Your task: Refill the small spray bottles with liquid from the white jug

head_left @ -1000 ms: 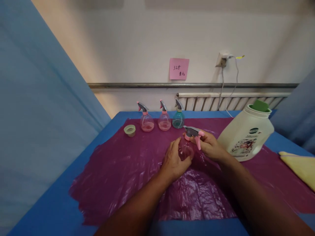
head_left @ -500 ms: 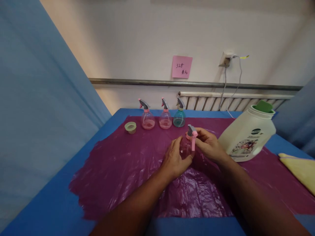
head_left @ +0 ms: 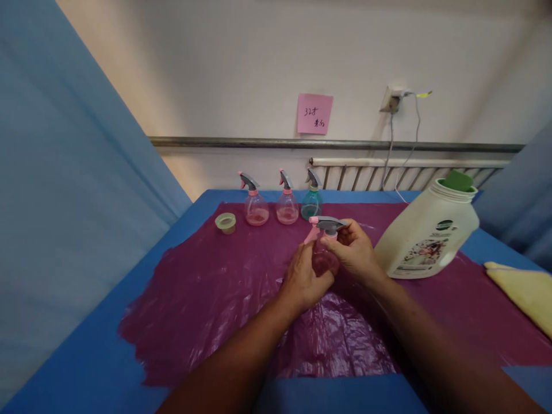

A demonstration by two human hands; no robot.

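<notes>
A clear spray bottle with a pink and grey trigger head stands upright in front of me. Round its body wraps my left hand, fingers on the near left side. My right hand pinches the pink collar under the trigger head, whose pink nozzle points left. Some of the bottle is hidden behind my fingers. Further back stand two spray bottles with pink liquid, one at the left and one in the middle, beside a teal spray bottle.
A small pale green cup sits left of the row. Close to my right forearm is a large white jug with a green piece in its mouth. A yellow cloth lies far right. Purple plastic sheeting covers the blue table.
The trigger head has turned on the bottle: its nozzle faced toward me and now points left. My right hand has turned with it, while my left hand keeps its hold.
</notes>
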